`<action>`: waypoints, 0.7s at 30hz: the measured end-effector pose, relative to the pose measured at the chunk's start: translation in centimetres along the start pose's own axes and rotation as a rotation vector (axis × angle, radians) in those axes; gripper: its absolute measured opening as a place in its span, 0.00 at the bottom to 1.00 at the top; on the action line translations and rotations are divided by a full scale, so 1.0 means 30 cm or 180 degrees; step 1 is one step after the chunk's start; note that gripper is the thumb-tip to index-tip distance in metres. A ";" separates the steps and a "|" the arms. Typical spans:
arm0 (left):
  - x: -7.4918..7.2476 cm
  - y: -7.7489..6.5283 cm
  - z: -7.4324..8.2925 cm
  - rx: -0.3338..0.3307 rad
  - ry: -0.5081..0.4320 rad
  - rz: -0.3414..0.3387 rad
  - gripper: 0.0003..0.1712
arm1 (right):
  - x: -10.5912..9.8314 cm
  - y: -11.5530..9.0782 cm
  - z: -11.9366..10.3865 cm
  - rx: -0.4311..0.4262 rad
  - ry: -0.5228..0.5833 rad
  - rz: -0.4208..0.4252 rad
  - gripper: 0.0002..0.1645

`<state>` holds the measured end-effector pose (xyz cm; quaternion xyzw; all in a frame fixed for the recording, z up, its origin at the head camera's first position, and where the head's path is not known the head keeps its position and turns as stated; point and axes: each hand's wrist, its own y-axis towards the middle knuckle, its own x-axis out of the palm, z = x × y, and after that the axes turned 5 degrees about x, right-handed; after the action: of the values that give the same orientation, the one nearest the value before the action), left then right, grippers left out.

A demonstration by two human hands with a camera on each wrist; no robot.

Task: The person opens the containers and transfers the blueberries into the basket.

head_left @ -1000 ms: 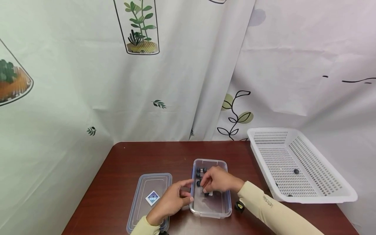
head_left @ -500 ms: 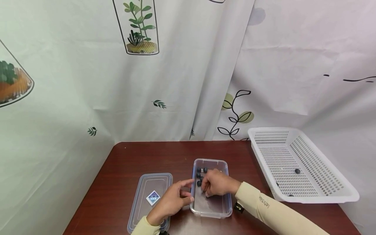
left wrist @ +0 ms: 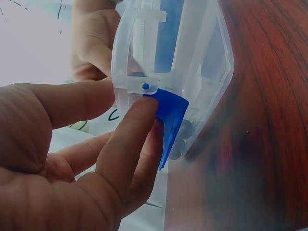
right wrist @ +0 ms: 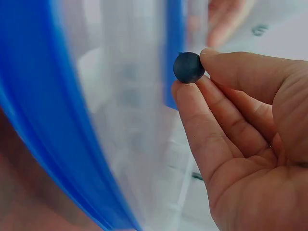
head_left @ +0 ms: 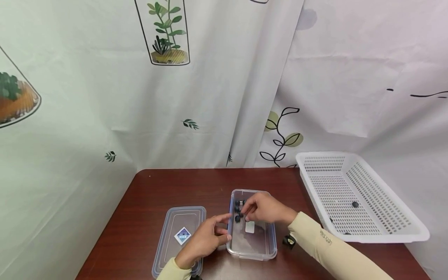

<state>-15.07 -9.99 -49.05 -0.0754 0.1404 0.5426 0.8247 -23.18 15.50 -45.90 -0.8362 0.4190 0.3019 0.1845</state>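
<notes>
My right hand (head_left: 264, 208) is over a clear plastic container (head_left: 241, 247) with blue side clips. Between thumb and fingertip it pinches a blueberry (right wrist: 188, 67), seen plainly in the right wrist view. Several blueberries (head_left: 237, 219) lie in the container along its left side, some hidden by the right hand. At the container's left side is my left hand (head_left: 210, 235), its fingers fairly straight and spread. Its fingertips touch the wall and the blue clip (left wrist: 171, 108), as the left wrist view shows. A pale label (head_left: 249, 227) shows at the container's bottom.
A clear lid (head_left: 168, 237) with a blue edge and diamond sticker lies left of the container, partly under the left forearm. On the right stands a white slotted basket (head_left: 323, 186) with a few blueberries (head_left: 355, 204) in it. A patterned curtain (head_left: 210, 97) hangs behind the table.
My right hand has shifted away from my body and slightly right over the container, uncovering the pale label. My left hand stays at the container's side.
</notes>
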 end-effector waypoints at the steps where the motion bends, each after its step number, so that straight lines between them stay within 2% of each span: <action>1: 0.001 0.001 0.000 -0.0011 0.0012 0.0003 0.36 | -0.014 -0.008 -0.004 0.0032 -0.0007 0.0059 0.09; 6: 0.005 -0.001 -0.001 -0.0021 0.0055 0.0047 0.36 | -0.091 -0.058 -0.012 0.0156 -0.0115 0.0355 0.08; 12: 0.007 -0.003 0.002 0.0064 -0.0015 0.0076 0.37 | -0.191 -0.138 0.019 0.0238 -0.0247 0.0751 0.08; 16: 0.006 -0.002 -0.001 0.0079 -0.0084 0.0087 0.38 | -0.258 -0.209 0.040 0.0423 -0.0079 0.0982 0.10; 21: 0.006 -0.002 -0.011 0.0069 -0.0093 0.0081 0.38 | -0.335 -0.317 0.077 0.0693 0.0173 0.1290 0.17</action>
<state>-14.99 -9.95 -49.41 -0.0568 0.1352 0.5525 0.8205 -20.94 28.24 -40.47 -0.7179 0.6133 0.2632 0.1979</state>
